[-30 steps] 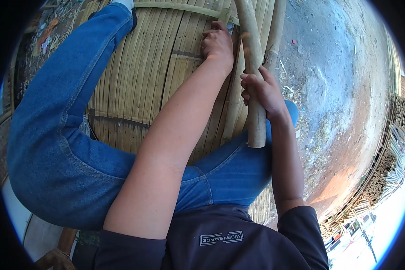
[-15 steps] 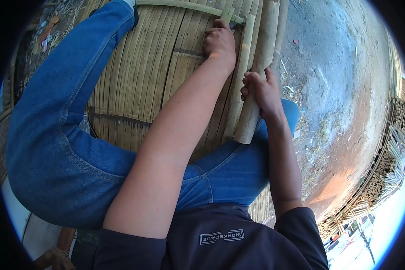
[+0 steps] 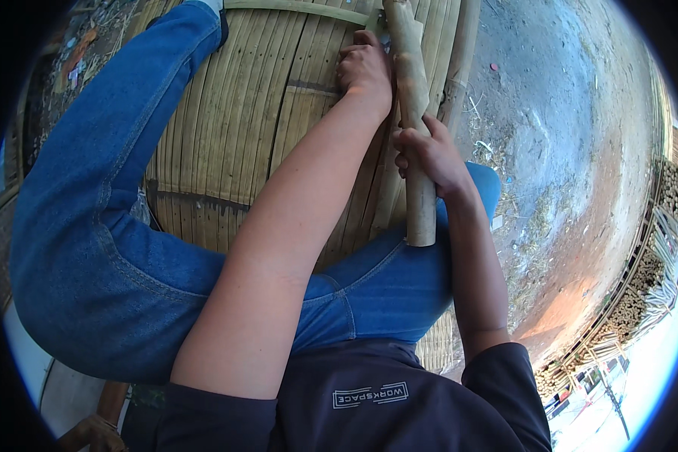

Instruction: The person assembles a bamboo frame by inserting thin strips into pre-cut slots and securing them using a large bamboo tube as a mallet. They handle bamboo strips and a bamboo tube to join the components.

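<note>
My right hand (image 3: pixel 434 160) is wrapped around a thick bamboo pole (image 3: pixel 420 207), whose lower end rests over my right thigh. The pole slants up and a little left, its upper part just right of my left hand (image 3: pixel 365 68). That hand is closed on a short green bamboo piece (image 3: pixel 374 21) at the top of the view; its fingertips are partly hidden. A long thin bamboo strip (image 3: pixel 301 9) runs left from there. Beneath both hands spreads a platform of split-bamboo slats (image 3: pixel 233 120).
A round bamboo rail (image 3: pixel 457 75) edges the platform on the right, with dirt ground (image 3: pixel 557 151) beyond. Stacked bamboo poles (image 3: pixel 640 290) stand far right. My bent left leg (image 3: pixel 90 196) lies across the left. Another person's hand (image 3: pixel 94 433) shows at the lower left.
The upper part of the pole has swung left, toward my left hand, uncovering the rail on the right. My right hand has shifted slightly left with it; my left hand has barely moved.
</note>
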Tool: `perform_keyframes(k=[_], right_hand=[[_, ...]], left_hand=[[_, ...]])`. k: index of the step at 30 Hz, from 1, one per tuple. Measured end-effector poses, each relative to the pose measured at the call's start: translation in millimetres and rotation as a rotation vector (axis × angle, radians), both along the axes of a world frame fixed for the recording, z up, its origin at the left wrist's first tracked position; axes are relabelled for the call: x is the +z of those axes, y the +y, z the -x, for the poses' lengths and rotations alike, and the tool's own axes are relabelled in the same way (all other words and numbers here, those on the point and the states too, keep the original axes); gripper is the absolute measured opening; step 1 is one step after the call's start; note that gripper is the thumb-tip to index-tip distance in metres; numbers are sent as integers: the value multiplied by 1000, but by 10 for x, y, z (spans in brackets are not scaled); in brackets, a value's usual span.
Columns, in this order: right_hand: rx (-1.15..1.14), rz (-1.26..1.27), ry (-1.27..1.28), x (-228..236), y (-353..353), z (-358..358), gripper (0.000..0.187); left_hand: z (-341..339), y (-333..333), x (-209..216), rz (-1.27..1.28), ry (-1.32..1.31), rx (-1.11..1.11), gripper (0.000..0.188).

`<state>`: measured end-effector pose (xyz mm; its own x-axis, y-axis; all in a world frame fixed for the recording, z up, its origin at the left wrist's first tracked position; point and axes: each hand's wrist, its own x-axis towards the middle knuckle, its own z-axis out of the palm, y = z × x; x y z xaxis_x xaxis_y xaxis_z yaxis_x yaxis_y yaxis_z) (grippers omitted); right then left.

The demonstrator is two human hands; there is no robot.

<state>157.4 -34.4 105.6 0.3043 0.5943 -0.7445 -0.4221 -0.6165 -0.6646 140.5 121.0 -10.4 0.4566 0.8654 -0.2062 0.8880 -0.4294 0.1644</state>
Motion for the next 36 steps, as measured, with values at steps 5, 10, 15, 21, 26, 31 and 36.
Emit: perform_keyframes(k=[5, 10, 15, 21, 26, 31, 36], right_hand=[[-112, -116, -61, -98, 31, 103, 40], [-218, -104, -31, -32, -42, 13, 36], [-15, -12, 38, 55, -68, 32, 33], [-368, -213, -25, -67, -70, -86, 32], [-477, -290, -107, -300, -215, -257, 30], [-571, -353, 115, -516, -296, -501, 23], [-604, -448, 420, -664, -362, -549, 23]], left_hand=[[-16, -13, 8, -7, 28, -16, 51], [-23, -21, 20, -10, 60, -18, 50], [30, -21, 37, -25, 39, -28, 50], [3, -24, 64, -67, 69, -55, 49], [25, -4, 42, -58, 74, -46, 48], [46, -24, 118, -50, 57, -63, 47], [137, -12, 292, 92, -9, -38, 55]])
